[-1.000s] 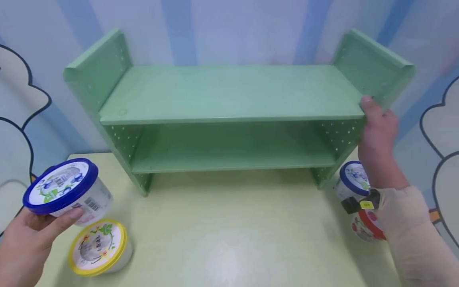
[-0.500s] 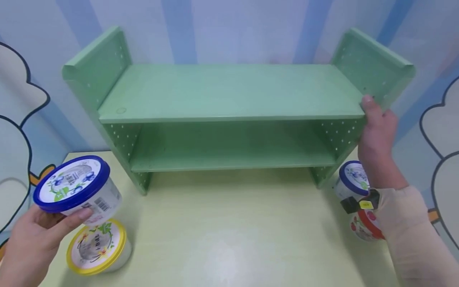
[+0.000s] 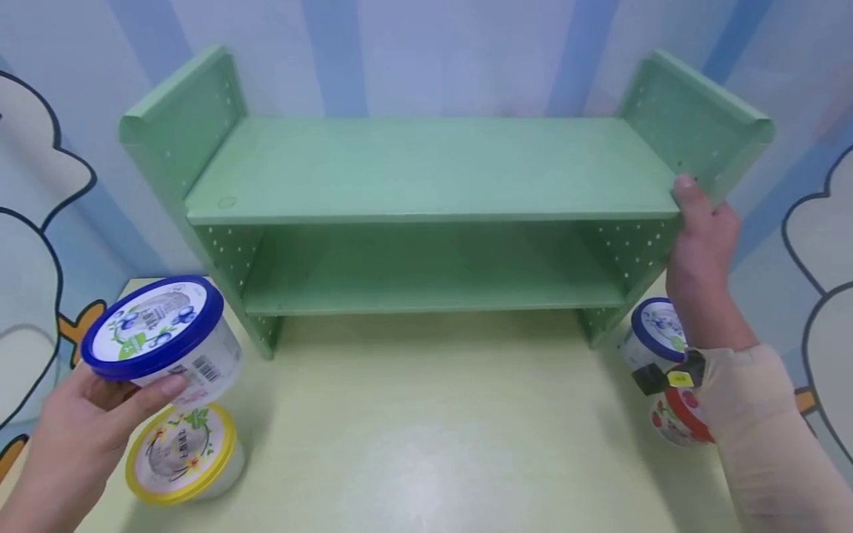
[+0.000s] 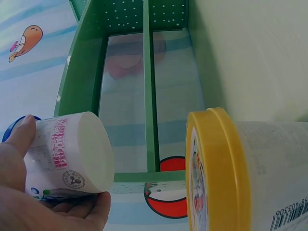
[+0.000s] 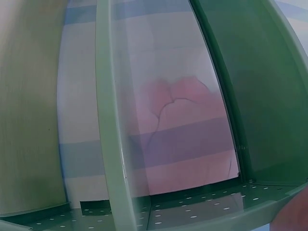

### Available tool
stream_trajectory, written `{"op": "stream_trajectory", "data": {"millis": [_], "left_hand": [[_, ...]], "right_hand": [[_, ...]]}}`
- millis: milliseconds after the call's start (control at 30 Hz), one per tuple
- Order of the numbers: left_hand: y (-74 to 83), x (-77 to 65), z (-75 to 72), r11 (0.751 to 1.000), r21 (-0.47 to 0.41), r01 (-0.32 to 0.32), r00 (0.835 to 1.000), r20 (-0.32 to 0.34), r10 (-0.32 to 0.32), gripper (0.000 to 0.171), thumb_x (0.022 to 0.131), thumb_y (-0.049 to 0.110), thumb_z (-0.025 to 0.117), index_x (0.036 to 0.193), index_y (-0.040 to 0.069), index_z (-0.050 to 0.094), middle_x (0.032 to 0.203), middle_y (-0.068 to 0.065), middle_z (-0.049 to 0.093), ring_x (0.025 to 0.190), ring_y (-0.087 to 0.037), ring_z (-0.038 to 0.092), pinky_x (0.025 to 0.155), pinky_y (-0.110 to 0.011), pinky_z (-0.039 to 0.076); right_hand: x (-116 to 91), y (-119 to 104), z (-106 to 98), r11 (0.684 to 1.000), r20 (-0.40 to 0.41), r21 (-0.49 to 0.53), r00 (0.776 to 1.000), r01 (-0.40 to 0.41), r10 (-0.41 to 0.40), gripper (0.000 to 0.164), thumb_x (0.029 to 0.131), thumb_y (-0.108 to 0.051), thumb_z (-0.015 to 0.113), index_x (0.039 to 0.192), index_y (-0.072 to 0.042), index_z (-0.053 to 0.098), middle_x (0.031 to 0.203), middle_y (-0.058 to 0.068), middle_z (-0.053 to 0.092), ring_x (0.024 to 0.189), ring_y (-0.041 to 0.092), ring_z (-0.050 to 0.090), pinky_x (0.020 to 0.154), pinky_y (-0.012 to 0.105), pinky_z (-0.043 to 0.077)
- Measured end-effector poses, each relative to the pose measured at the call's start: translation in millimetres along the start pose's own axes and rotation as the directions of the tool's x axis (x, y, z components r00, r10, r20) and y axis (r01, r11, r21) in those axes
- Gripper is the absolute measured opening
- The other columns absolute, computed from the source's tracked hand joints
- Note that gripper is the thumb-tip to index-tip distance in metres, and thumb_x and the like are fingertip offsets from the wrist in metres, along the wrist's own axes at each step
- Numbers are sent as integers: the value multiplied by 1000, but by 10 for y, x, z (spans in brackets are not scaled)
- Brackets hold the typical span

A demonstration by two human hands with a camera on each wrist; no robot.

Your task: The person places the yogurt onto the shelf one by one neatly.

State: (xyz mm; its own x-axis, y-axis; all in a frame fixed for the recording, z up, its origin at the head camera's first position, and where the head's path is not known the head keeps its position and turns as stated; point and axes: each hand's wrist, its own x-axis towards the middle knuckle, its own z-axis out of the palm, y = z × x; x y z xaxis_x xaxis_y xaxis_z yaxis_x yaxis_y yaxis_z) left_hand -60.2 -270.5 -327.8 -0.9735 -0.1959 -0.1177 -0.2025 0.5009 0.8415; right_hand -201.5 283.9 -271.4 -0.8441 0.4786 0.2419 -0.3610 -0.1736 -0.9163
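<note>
My left hand (image 3: 83,437) grips a white ice cream tub (image 3: 209,370) with a blue lid and blueberry print, thumb on its side and fingers underneath. It is tilted, lid toward the head camera, and overlaps a yellow-lidded tub (image 3: 180,455) on the table. In the left wrist view the held tub (image 4: 72,159) shows its pale base, fingers beneath it. At the right, my right hand (image 3: 703,259) grips the side panel of a green two-tier shelf (image 3: 433,170), thumb by the upper board's front corner. Its other fingers are mostly hidden behind the panel.
Beside the right forearm stand another blue-lidded tub (image 3: 656,337) and a red-lidded tub (image 3: 683,418), both partly hidden by the wrist. The shelf stands on a pale yellow table (image 3: 426,429) against a blue striped wall (image 3: 460,59).
My left hand has carried the blue-lidded tub to the right and slightly up, toward the shelf's left side. The right hand has kept its place on the shelf.
</note>
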Motion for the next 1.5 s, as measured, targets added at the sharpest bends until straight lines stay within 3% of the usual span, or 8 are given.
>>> {"op": "stream_trajectory", "data": {"millis": [267, 467, 767, 1000, 1500], "left_hand": [[19, 8, 29, 999, -18, -48, 999, 3, 48, 78, 94, 37, 65, 156, 33, 19, 156, -11, 30, 134, -43, 35, 85, -27, 53], [43, 29, 67, 997, -32, -72, 997, -6, 71, 73, 94, 35, 66, 155, 32, 25, 154, -7, 35, 133, -39, 38, 83, -20, 51], [100, 8, 139, 1000, -20, 7, 1000, 20, -6, 81, 90, 42, 69, 156, 25, 26, 154, -11, 36, 133, -40, 39, 87, -31, 53], [126, -19, 184, 998, -54, 33, 999, 31, -31, 84, 89, 42, 70, 156, 18, 25, 155, -14, 33, 135, -41, 36, 99, -60, 39], [173, -43, 220, 997, -66, 32, 999, 30, -30, 84, 90, 43, 69, 157, 23, 22, 156, -11, 32, 136, -40, 35, 100, -58, 40]], "right_hand": [[-5, 19, 1, 1000, 8, -9, 1000, -3, 3, 34, 94, -29, 68, 121, -7, 62, 116, 7, 65, 105, 19, 61, 99, 33, 43], [12, 30, 8, 1000, 4, -15, 1000, 27, -27, 34, 94, -29, 68, 119, -7, 63, 112, 7, 66, 102, 19, 61, 97, 33, 43], [24, 28, 8, 1000, -6, 1, 1000, 16, -16, 34, 93, -29, 70, 117, -6, 64, 111, 8, 67, 100, 18, 62, 95, 32, 44], [22, 36, 15, 1000, -13, -9, 1000, 10, -10, 35, 93, -30, 69, 118, -7, 63, 113, 7, 66, 102, 19, 61, 97, 33, 44], [20, 54, 8, 1000, -17, 10, 1000, 8, -8, 34, 93, -29, 69, 117, -6, 63, 111, 8, 66, 99, 19, 63, 93, 33, 46]]}}
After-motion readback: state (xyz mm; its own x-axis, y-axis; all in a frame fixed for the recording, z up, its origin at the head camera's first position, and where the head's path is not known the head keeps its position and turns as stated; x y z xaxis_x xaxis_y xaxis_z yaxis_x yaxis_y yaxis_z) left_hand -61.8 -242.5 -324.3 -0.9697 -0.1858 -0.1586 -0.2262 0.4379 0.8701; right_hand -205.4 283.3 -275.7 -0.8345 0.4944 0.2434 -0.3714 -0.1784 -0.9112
